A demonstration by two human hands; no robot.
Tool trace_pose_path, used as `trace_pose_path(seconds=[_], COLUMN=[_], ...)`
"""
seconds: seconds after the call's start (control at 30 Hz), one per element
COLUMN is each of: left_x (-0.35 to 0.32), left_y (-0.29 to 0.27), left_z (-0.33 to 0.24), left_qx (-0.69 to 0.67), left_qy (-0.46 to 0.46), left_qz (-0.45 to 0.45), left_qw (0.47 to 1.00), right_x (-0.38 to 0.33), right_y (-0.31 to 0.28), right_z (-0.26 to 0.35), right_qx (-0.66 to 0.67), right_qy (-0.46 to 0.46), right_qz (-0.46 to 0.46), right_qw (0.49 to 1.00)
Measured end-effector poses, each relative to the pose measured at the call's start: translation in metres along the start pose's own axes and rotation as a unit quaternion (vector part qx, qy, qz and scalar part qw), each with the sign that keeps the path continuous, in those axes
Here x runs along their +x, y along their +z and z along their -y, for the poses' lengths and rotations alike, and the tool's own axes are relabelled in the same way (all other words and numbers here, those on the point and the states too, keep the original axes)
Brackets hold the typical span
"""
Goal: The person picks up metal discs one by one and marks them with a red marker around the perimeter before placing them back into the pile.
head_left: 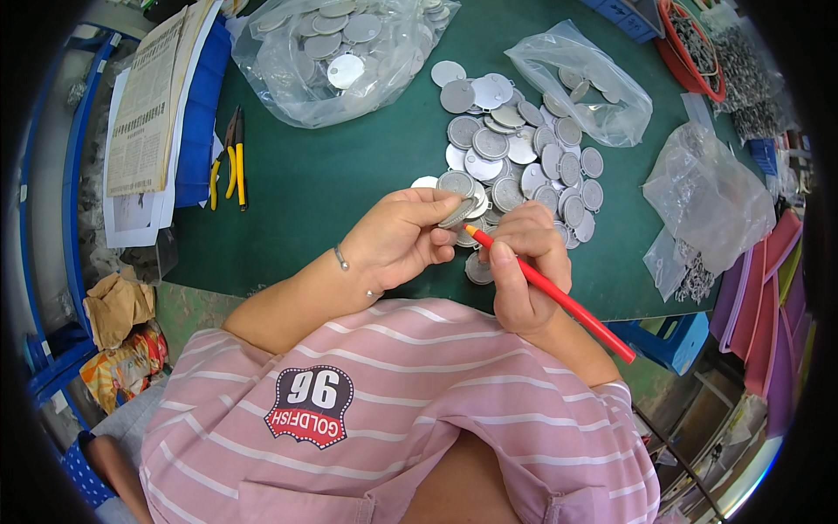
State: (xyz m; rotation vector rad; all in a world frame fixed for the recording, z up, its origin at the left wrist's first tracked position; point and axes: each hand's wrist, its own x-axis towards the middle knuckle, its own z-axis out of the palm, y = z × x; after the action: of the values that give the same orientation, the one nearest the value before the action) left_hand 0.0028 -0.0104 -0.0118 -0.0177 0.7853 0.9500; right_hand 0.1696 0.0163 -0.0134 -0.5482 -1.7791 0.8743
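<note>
Left hand [397, 240] fingers are pinched shut on a round metal disc [457, 213], just above the loose disc pile [524, 157] on the green table [323, 183]. Right hand [524, 262] grips a red pencil [550, 293], tip touching the disc. Looks like mid-marking; next needs a steady tip.

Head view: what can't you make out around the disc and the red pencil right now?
- Disc in left hand: face tilted away, surface detail too small.
- Red pencil tip: its contact with the disc is hidden behind right hand fingers.
- Clear bag contents: upper part cut off by the rim.
</note>
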Motion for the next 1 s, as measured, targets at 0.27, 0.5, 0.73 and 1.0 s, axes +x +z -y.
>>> trace_pose_path(seconds=[0.27,0.5,0.73,1.0], left_x=[-0.001,0.000,-0.001,-0.004], left_y=[0.003,0.001,0.000,0.008], left_z=[-0.001,-0.001,-0.001,-0.001], left_qx=[-0.017,-0.012,-0.001,0.139], left_qy=[-0.027,-0.032,-0.033,0.176], left_qz=[-0.005,0.010,0.035,-0.027], left_qw=[0.999,0.999,0.999,0.974], right_x=[0.000,0.002,0.000,0.004], right_y=[0.002,0.001,0.001,0.006], right_z=[-0.001,0.001,-0.001,0.005], right_qx=[-0.015,-0.023,-0.010,0.019], right_qy=[-0.019,0.000,0.042,0.118], right_qz=[0.011,-0.004,-0.040,-0.076], right_qw=[1.000,1.000,0.998,0.990])
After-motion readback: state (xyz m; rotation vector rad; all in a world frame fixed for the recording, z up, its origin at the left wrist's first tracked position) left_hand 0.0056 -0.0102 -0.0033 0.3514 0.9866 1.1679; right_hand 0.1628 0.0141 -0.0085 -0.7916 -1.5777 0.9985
